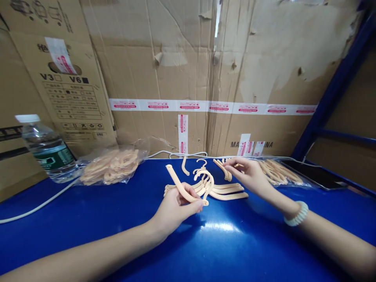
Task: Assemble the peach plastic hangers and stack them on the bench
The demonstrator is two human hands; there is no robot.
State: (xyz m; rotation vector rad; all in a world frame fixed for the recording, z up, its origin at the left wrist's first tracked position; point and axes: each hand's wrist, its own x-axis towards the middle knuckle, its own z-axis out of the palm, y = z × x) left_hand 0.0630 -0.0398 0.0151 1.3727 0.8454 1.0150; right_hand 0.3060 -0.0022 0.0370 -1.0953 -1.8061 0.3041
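Left hand (pixel 179 205) has its fingers closed on a peach hanger piece (pixel 176 183) over the tabletop (pixel 117 227), near the hanger pile (pixel 230 197), and the right hand (pixel 248 172) has its fingers bunched narrow by some loose arms (pixel 226 176), can't tell if they've grabbed one. It's gripped near the hook end, so I reckon a bump to its free end could twist it loose. Readable stuff: "V3" and "V6" (box filled in) on the left carton (pixel 73 90), part-covered "MA…INA" on the back cardboard (pixel 164 70); bottle label (pixel 55 157) beats me.
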